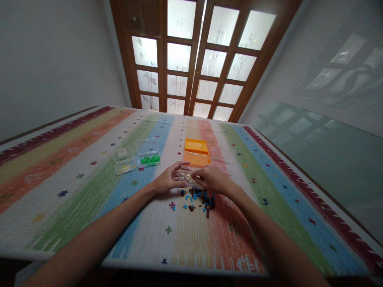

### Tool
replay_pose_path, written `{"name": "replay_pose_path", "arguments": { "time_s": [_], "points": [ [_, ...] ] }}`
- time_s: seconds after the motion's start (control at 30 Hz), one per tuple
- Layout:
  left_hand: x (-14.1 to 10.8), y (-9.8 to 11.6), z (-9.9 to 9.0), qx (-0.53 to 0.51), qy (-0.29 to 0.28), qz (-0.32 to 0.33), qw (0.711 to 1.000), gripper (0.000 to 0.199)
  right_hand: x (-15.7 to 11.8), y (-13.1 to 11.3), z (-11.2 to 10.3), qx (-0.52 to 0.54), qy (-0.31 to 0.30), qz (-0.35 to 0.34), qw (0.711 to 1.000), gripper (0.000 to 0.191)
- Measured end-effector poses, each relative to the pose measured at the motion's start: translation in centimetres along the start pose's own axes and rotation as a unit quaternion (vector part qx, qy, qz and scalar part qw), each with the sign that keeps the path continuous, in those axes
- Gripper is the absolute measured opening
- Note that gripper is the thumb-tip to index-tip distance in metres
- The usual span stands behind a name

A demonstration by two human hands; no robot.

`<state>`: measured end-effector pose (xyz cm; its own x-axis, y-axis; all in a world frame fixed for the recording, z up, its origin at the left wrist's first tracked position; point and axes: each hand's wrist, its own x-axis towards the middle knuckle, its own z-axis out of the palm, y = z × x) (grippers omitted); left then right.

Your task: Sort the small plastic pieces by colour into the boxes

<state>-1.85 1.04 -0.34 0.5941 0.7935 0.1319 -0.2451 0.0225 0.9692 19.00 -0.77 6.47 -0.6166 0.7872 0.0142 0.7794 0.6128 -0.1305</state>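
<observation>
A small clear plastic box (183, 174) holding several cream-coloured building bricks (188, 177) stands on the table in front of me. My left hand (168, 179) grips its left end, thumb at the near side and fingers at the far side. Over the right part of the box, my right hand (211, 177) reaches in with fingertips pinched together; whatever is between them is hidden. Just nearer to me lies a loose pile of small blue and dark brown bricks (197, 196), partly under my right hand. The box's right end is covered by that hand.
Beyond my hands sits an open orange case (196, 145). To its right lies a clear pinkish lid or box (222, 164). At left stand an open clear box of green bricks (149, 160) and another with yellow and white pieces (125, 169). A striped cloth (89, 191) covers the table.
</observation>
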Motion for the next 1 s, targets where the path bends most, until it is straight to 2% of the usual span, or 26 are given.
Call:
{"name": "replay_pose_path", "arguments": {
  "time_s": [0.23, 0.5, 1.0],
  "points": [
    [-0.05, 0.11, 0.12, -0.014, -0.002, 0.004, 1.0, 0.073, -0.53, 0.5, -0.51, 0.01, 0.032, 0.027, 0.999, 0.026],
    [-0.06, 0.12, 0.07, -0.014, -0.004, 0.009, 1.0, 0.072, -0.42, 0.35, -0.24, 0.018, 0.01, 0.007, 1.0, 0.026],
    [-0.05, 0.13, 0.1, -0.01, -0.003, -0.001, 1.0, 0.074, 0.23, 0.53, -0.24, 0.032, 0.007, 0.021, 0.999, 0.022]
  ]
}}
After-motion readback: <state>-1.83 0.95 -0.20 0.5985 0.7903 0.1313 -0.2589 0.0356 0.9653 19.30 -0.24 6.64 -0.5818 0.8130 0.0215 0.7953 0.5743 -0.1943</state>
